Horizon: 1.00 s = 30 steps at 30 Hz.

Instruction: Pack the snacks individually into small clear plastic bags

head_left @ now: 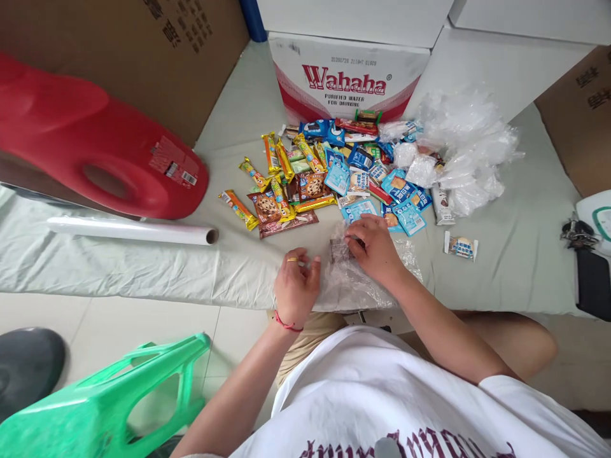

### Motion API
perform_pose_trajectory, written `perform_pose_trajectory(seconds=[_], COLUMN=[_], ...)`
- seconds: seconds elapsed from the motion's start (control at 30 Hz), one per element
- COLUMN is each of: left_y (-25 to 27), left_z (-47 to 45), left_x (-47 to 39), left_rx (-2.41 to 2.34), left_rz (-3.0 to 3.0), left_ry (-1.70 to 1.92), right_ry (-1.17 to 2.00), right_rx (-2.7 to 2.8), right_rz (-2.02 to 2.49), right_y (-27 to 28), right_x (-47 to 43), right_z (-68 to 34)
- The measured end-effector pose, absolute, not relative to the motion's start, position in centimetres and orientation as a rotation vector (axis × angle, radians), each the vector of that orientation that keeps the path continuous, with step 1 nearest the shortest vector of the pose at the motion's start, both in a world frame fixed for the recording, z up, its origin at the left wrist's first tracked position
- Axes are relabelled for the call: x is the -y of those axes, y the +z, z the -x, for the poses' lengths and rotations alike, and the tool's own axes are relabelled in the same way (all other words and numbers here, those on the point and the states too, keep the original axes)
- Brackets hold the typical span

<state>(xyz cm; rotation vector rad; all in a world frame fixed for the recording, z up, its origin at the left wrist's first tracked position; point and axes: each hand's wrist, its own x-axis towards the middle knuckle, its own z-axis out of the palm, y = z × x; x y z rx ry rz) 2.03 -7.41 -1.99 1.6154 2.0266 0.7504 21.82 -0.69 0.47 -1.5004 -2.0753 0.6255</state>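
Note:
My right hand (376,249) has thumb and fingers pinched on clear plastic wrap (370,289), which lies crumpled at the front edge of the table. A dark brown snack packet (338,250) shows under or inside the wrap, beside my right fingertips; its label cannot be read. Left of the wrap, my left hand (296,286) has loosely curled fingers with the thumb apart, and nothing shows in it. Just beyond both hands lies a heap of wrapped snacks, with a brown wafer packet (288,225) and a light blue packet (360,210) closest.
A white roll of film (133,230) and a red jug (95,146) lie to the left. Crumpled clear bags (470,146) sit right of the heap, with a single small biscuit packet (461,246) nearer me. A Wahaba-style water carton (351,76) stands behind. A green stool (105,401) is below left.

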Motion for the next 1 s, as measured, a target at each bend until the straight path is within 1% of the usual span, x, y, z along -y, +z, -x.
perform_pose_trajectory(seconds=[0.1,0.2,0.3,0.43,0.5,0.57,0.63,0.73,0.83,0.9,1.0], left_y=[-1.7,-1.8,-2.6,-3.7,-3.7,-3.3,-2.5,-1.1,0.2,0.7,0.9], left_z=[-3.9,-5.5,-5.4,-2.7,-1.3,-0.2,0.2,-0.4,-1.8,-2.4,-2.0], left_x=[8.9,10.0,9.7,8.3,8.0,8.0,8.0,7.0,5.0,3.7,2.5], left_rx=[-1.97,-1.943,-1.951,-1.958,-1.987,-1.953,-1.744,-1.213,-0.826,-0.702,-0.67], left_rz=[-1.885,-2.099,-2.019,-1.609,-1.56,-1.705,-2.01,-2.444,-2.6,-2.622,-2.661], left_ry=[0.916,0.899,0.901,0.908,0.965,1.072,1.11,0.882,0.583,0.497,0.455], right_ry=[0.697,0.764,0.822,0.728,0.664,0.62,0.58,0.485,0.374,0.335,0.324], right_rx=[2.114,2.17,2.219,2.109,2.016,1.921,1.855,1.923,2.078,2.149,2.161], right_rz=[1.497,1.487,1.401,1.366,1.37,1.412,1.477,1.516,1.509,1.501,1.509], right_y=[1.9,3.1,3.6,3.4,3.0,2.6,2.1,1.2,0.0,-1.0,-1.9], right_x=[0.6,0.3,-0.5,-1.3,-0.9,0.2,1.8,4.5,6.6,7.5,7.8], right_z=[-20.7,-19.3,-18.4,-19.6,-21.3,-23.4,-25.5,-28.1,-29.4,-29.6,-29.8])
